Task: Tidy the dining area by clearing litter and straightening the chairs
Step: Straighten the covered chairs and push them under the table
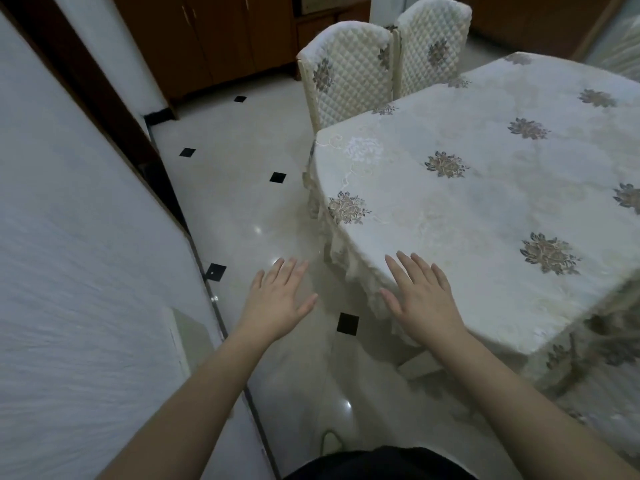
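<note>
hands: left hand (278,299), right hand (422,296) flat, empty | table (485,188) | chairs (349,81) tucked

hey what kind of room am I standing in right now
Most likely a home dining room. A table under a flowered cloth fills the right side, two chairs with quilted covers stand at its far edge, and wooden cabinets line the back wall above a glossy tiled floor.

Glossy cream floor (242,209) with black diamonds, white wall (69,237), wooden cabinets (207,39).
</note>
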A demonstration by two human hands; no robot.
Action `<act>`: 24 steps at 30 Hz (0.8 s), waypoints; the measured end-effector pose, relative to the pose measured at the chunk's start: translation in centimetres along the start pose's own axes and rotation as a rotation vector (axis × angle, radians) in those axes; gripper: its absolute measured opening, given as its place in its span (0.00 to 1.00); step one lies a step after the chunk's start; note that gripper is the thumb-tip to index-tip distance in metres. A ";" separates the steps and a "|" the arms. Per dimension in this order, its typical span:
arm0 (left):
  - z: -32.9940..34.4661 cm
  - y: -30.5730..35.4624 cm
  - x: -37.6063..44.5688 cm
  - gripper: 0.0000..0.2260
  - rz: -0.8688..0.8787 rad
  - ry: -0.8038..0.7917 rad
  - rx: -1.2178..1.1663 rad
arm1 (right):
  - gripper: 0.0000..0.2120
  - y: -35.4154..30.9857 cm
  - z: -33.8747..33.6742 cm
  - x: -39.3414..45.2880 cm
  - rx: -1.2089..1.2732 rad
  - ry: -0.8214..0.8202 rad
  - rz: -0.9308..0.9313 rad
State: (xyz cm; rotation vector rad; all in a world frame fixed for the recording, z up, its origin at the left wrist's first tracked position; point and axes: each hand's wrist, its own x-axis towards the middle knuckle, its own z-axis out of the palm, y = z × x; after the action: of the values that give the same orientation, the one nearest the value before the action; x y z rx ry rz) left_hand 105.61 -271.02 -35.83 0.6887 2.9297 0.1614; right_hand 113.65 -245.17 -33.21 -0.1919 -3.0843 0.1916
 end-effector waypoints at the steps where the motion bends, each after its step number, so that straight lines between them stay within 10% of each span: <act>1: -0.1 -0.2 0.2 0.34 -0.001 -0.004 -0.007 | 0.29 -0.2 0.0 0.0 0.005 -0.005 -0.004; 24: -5.3 1.1 13.9 0.36 -0.036 0.016 0.065 | 0.31 3.1 -0.3 14.3 0.064 -0.050 -0.119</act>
State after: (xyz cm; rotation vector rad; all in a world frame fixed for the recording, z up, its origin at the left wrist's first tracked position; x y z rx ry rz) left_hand 92.97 -264.18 -31.87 0.6454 2.9722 0.0694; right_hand 99.81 -240.26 -32.81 -0.0006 -3.1212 0.2940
